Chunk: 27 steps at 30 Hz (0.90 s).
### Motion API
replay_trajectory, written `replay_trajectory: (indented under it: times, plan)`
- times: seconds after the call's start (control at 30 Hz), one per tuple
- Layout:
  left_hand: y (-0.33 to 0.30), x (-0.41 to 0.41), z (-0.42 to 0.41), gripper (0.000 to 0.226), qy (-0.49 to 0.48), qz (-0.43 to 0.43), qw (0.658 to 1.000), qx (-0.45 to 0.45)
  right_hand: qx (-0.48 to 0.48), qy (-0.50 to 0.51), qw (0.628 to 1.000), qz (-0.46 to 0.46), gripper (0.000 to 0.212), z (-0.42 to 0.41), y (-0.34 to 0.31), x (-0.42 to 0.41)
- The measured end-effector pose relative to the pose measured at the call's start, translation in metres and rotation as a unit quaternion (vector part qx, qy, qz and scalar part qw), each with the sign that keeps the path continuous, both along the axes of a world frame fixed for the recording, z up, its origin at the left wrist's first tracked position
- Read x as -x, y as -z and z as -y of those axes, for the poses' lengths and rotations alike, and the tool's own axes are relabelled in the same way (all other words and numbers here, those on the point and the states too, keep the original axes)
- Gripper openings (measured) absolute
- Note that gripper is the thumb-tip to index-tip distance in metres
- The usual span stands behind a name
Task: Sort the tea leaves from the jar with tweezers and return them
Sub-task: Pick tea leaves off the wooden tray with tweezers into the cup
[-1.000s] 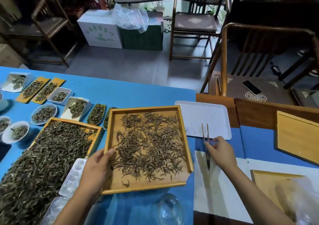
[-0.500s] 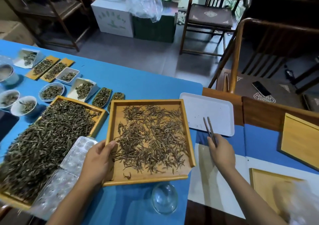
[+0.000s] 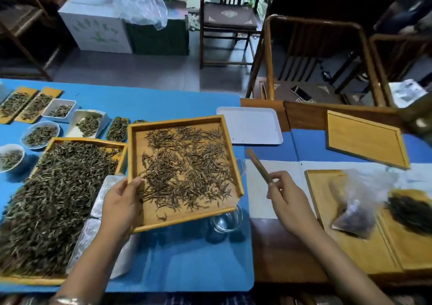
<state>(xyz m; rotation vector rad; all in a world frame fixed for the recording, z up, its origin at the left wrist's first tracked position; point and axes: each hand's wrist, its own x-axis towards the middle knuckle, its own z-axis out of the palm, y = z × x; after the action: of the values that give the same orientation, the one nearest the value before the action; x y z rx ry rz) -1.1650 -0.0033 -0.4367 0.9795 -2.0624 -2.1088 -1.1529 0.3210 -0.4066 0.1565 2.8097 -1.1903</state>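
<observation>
The left hand (image 3: 119, 202) grips the near-left edge of the wooden tray (image 3: 163, 221) of tea leaves (image 3: 187, 166) at frame centre, tilted above a glass jar (image 3: 225, 220), while the right hand (image 3: 289, 202) pinches blurred, seemingly closed tweezers (image 3: 258, 165) over the tabletop (image 3: 163, 101).

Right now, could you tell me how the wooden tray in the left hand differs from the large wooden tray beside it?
The held tray carries a thin, brownish scatter of leaves with bare wood showing; the large tray is heaped with darker, greenish leaves. The left hand grips the held tray at its near-left corner; no hand touches the large tray. Both are light wood with raised rims.
</observation>
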Motion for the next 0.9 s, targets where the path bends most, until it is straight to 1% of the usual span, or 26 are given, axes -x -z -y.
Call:
replay_trajectory:
  times: [0.1, 0.2, 0.27, 0.4, 0.57, 0.73, 0.9]
  plan:
    - [-0.003, 0.005, 0.011, 0.019, 0.032, -0.016, 0.999, 0.041, -0.003, -0.023, 1.0, -0.019, 0.014, 0.025, -0.007, -0.019]
    - [-0.003, 0.007, 0.02, 0.017, 0.061, -0.035, 0.994, 0.079, -0.051, -0.052, 0.996, -0.045, 0.029, 0.05, -0.008, -0.028]
    - [-0.004, 0.009, 0.024, 0.016, 0.069, -0.037, 0.994, 0.073, -0.073, -0.06, 0.995, -0.04, 0.033, 0.069, -0.009, -0.028]
    - [0.0, 0.011, 0.032, 0.016, 0.074, -0.037, 0.994, 0.069, -0.148, -0.082, 0.985, -0.029, 0.028, 0.1, -0.006, -0.026]
    - [0.01, 0.016, 0.047, 0.017, 0.089, -0.016, 0.994, 0.061, -0.196, -0.101, 0.975, -0.008, 0.035, 0.113, -0.002, -0.028]
    - [0.019, 0.023, 0.057, 0.018, 0.088, -0.001, 0.994, 0.066, -0.203, -0.096, 0.975, -0.01, 0.033, 0.111, -0.001, -0.029]
    - [0.02, 0.028, 0.056, 0.02, 0.099, -0.004, 0.993, 0.062, -0.207, -0.095, 0.974, 0.0, 0.034, 0.105, 0.0, -0.028]
